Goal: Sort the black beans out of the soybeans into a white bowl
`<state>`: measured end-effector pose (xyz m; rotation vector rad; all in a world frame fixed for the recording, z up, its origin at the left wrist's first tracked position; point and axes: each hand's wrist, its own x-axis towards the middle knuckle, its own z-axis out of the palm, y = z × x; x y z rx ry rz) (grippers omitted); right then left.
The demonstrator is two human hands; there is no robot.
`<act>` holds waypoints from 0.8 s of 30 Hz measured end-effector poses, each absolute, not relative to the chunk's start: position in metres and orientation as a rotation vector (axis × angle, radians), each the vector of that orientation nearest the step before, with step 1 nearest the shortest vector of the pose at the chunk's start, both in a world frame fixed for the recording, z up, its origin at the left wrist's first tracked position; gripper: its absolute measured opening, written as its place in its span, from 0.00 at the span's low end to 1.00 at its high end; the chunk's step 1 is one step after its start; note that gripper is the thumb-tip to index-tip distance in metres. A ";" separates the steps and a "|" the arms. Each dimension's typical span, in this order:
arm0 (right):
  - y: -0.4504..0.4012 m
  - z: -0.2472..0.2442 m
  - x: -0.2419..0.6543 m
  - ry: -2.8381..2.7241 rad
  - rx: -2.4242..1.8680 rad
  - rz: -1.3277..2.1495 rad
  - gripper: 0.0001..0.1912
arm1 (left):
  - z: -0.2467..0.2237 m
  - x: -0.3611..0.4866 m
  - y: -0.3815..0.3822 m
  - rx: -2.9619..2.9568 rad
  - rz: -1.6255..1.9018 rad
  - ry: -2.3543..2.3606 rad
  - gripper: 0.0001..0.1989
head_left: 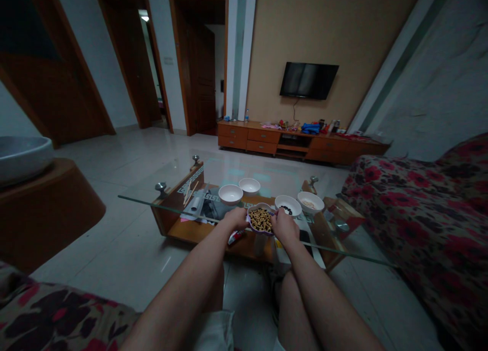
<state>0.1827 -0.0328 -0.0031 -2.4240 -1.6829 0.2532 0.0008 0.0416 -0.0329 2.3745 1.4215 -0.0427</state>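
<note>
Fingers of the left hand (237, 218) and right hand (285, 226) were closed on opposite sides of a scalloped bowl (263, 233) of yellow and dark beans (261, 220), by the near edge of the glass table (335, 250); from my feed I couldn't tell whether its base touched the glass. I judged the step in hand a two-handed hold; any move from there called for even grip and a level rim, lest beans spill. Beyond stood two white bowls (231, 194) leftward and two part-filled bowls (288, 200) rightward, then, well apart, a low cabinet (261, 136) and wall-mounted television (309, 81).
</note>
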 end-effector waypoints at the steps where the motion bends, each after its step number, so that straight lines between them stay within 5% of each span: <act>1: -0.032 -0.003 0.181 -1.689 -2.429 0.253 0.16 | -0.033 0.001 0.041 2.378 -0.045 1.418 0.21; 24: -0.027 -0.007 0.171 -1.787 -2.451 0.126 0.17 | -0.045 0.000 0.047 2.413 -0.008 1.397 0.21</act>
